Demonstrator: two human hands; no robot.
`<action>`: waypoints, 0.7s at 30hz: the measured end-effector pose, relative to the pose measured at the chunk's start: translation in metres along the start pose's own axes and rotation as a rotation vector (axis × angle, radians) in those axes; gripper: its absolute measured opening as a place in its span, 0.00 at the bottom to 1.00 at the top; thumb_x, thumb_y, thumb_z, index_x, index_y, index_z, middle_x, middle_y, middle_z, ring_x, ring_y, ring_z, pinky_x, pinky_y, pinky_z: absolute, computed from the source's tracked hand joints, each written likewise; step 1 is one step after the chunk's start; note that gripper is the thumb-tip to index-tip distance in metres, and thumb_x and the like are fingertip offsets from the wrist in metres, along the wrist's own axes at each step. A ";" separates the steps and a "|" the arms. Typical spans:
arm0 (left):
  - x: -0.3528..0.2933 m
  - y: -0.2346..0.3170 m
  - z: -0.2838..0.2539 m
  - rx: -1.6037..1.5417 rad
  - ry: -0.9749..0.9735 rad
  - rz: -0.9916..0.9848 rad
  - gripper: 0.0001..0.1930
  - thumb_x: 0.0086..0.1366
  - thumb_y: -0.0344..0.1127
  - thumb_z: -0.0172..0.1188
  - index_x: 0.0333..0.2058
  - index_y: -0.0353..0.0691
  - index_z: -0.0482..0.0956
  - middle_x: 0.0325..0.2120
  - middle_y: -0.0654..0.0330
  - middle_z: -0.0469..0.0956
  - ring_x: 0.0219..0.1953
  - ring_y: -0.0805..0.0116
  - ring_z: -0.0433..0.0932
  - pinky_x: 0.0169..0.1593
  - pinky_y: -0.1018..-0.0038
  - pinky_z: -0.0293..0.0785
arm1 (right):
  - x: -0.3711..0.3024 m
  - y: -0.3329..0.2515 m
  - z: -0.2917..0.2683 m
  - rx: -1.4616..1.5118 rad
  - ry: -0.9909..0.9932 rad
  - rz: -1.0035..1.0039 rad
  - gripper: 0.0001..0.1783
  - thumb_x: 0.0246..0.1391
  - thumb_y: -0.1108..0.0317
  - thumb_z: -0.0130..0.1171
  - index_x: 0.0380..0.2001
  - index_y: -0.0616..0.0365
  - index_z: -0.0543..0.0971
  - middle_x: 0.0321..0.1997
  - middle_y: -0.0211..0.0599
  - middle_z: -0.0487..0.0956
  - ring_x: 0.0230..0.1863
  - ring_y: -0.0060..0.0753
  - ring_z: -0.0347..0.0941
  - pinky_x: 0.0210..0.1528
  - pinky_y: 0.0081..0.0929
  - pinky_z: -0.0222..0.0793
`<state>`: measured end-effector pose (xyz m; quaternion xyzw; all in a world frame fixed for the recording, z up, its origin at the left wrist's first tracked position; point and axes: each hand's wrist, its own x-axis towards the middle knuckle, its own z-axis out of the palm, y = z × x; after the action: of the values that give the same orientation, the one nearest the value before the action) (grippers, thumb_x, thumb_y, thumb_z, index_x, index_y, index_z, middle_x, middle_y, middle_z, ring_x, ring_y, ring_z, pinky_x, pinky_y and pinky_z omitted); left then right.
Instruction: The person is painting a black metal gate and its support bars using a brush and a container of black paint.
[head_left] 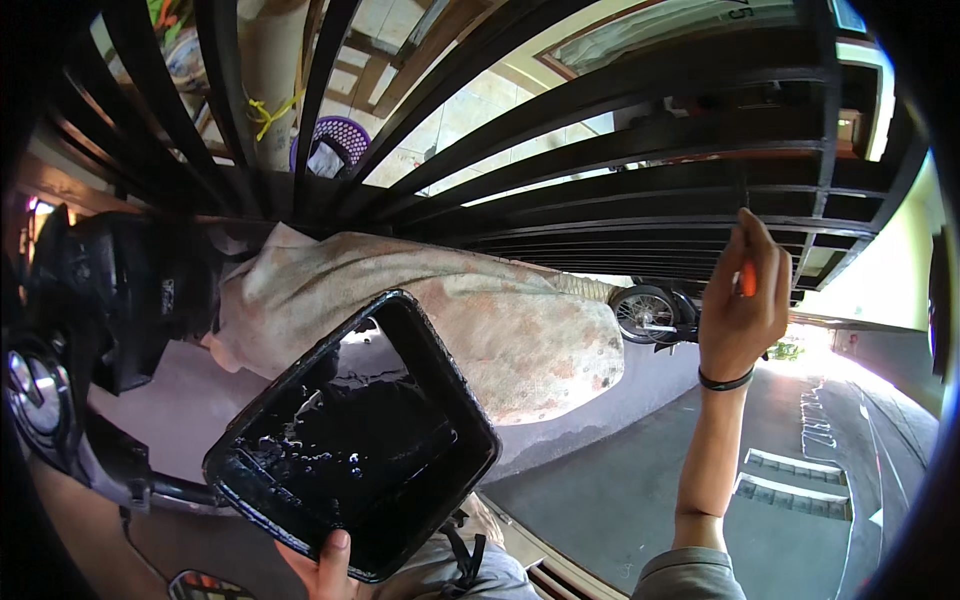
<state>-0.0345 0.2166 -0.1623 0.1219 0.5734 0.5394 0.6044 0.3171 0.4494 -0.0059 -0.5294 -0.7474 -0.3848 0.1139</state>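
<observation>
My left hand (325, 568) grips the near rim of a black plastic paint tray (415, 370), its thumb over the edge. Glossy black paint lies in the tray, which is tilted to one side. On the right, my raised right hand (745, 300) is closed around a paintbrush with an orange handle (748, 278). The brush's dark end meets the black bars of a metal gate (640, 135) and is hard to make out against them. A black band circles my right wrist.
Below the gate a stained beige cloth (520, 345) is spread over a low wall. A motorbike (110, 290) stands close at the left; another motorbike's wheel (645, 312) shows at the right. Behind the bars sits a purple basket (343, 138). Grey pavement (600, 500) runs along the right.
</observation>
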 end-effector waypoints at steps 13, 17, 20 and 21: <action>-0.008 0.015 0.013 -0.179 -0.021 -0.092 0.38 0.60 0.30 0.64 0.69 0.36 0.61 0.61 0.46 0.70 0.61 0.50 0.75 0.64 0.53 0.75 | -0.042 0.006 0.038 0.384 -0.116 0.226 0.08 0.63 0.73 0.63 0.46 0.58 0.83 0.38 0.45 0.83 0.33 0.47 0.84 0.33 0.35 0.79; -0.006 0.008 0.015 -0.133 0.011 -0.088 0.36 0.60 0.28 0.63 0.67 0.35 0.61 0.59 0.47 0.71 0.60 0.50 0.76 0.64 0.52 0.76 | -0.020 0.031 -0.029 0.251 0.044 0.283 0.09 0.65 0.73 0.64 0.46 0.60 0.85 0.40 0.45 0.85 0.35 0.37 0.84 0.38 0.28 0.77; -0.005 0.004 0.035 -0.141 -0.035 -0.052 0.36 0.61 0.28 0.63 0.67 0.35 0.61 0.58 0.48 0.72 0.59 0.52 0.77 0.63 0.53 0.77 | -0.030 0.044 -0.074 0.167 0.050 0.366 0.10 0.66 0.74 0.62 0.48 0.63 0.84 0.39 0.41 0.86 0.34 0.29 0.83 0.38 0.25 0.77; -0.003 0.003 0.040 -0.157 -0.087 -0.071 0.38 0.60 0.26 0.64 0.69 0.35 0.59 0.60 0.49 0.71 0.60 0.53 0.75 0.64 0.55 0.74 | -0.033 0.048 -0.084 0.146 0.054 0.380 0.10 0.67 0.74 0.61 0.48 0.63 0.84 0.36 0.39 0.86 0.30 0.26 0.82 0.35 0.24 0.76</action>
<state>-0.0021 0.2347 -0.1461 0.0770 0.5065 0.5551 0.6553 0.3533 0.3743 0.0543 -0.6406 -0.6568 -0.3152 0.2428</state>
